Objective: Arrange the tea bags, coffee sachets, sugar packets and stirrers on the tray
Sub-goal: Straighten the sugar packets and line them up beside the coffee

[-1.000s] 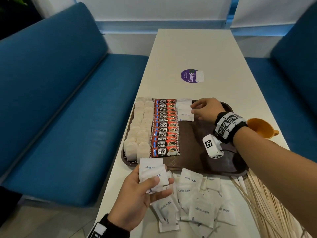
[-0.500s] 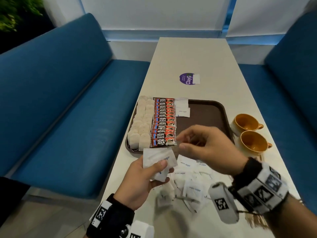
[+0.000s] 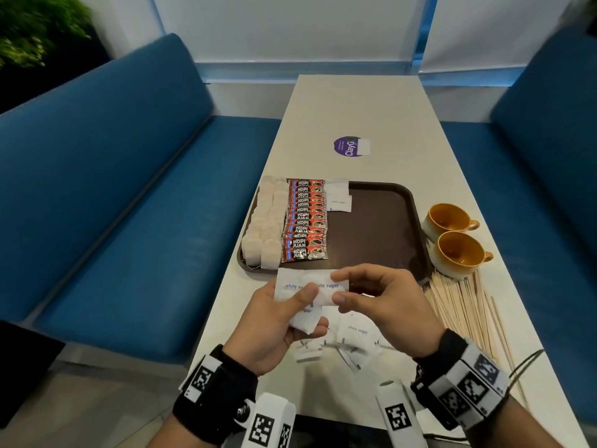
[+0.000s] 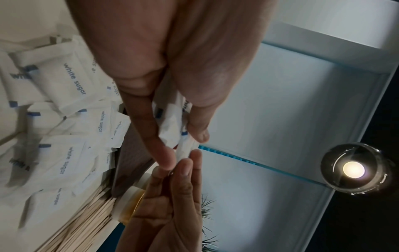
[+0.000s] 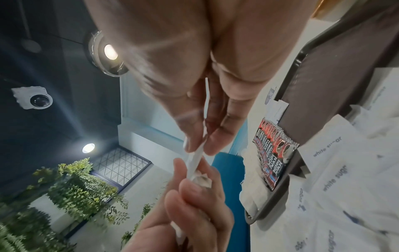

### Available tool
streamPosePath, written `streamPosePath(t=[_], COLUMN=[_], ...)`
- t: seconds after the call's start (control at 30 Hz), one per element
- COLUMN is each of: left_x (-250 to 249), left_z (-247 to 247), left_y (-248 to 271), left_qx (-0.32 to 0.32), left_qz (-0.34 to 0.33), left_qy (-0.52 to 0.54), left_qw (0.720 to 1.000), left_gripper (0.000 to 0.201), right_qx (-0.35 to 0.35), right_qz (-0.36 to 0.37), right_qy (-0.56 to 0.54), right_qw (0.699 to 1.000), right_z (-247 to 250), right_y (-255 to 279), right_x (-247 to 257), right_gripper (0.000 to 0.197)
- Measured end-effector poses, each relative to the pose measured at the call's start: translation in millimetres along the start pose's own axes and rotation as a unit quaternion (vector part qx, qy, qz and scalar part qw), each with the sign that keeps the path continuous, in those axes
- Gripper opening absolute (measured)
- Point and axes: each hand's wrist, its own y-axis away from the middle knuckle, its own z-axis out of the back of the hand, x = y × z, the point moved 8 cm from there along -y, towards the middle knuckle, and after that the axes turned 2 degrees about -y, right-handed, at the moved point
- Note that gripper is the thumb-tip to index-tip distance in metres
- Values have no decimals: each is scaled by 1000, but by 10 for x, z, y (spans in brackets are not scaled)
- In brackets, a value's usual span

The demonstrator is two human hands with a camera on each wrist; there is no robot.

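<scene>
You've got 2 orange cups [image 3: 452, 234] right of center, purple sticker [image 3: 347, 147] far, blue benches [image 3: 113, 189] both sides.

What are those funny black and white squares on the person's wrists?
They are printed square codes. Each wrist wears a black band with white blocks carrying black patterned squares. A white block sticks out below the left hand, another below the right hand. Thin dark cables trail from the right band.

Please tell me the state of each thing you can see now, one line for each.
tray: on table, right part bare
tea bags: in rows on tray
coffee sachets: overlapped column on tray
sugar packets: stack held by both hands
left hand: grips stack
right hand: pinches top packet
stirrers: loose on table
cups: upright, empty
</scene>
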Motion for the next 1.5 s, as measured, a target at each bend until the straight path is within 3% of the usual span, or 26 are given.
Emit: streamPosePath(t=[0.17,0.33,0.5,0.63,0.8,1.07,1.3,1.5], left_x=[-1,1,-11,-33,-57,-47,11,50], left_z=[22,100,168,247,301,295,358,449], left_y=[-7,-41,-73,-110,-143,-198,-273,-381], left_qx=[-2,-35,-59,-84,-101,-98,-61,-52], left_qz=[-3,-19,-21,-16,-25,9,50,43], left_qy=[6,-34,-41,-37,-57,2,129,104], left_qw=[1000,999,997,996,993,995,988,992], left_gripper=[39,41,30,40,35,30,29,39], right_qx=[-36,-30,-42,-20,14,26,-25,-103], right_qz=[-9,-14,4,4,7,-21,-35,-22], right_qy=[-17,-10,-3,7,33,10,32,103], right_qw=[999,999,999,1000,999,999,999,989], right_z=[73,90,109,87,31,45,373,803], right_y=[15,22,-1,-16,-18,-109,-550,-1264], right_x=[-48,-56,-31,-28,-10,-82,-35,-93], right_gripper=[32,35,39,41,43,28,29,26])
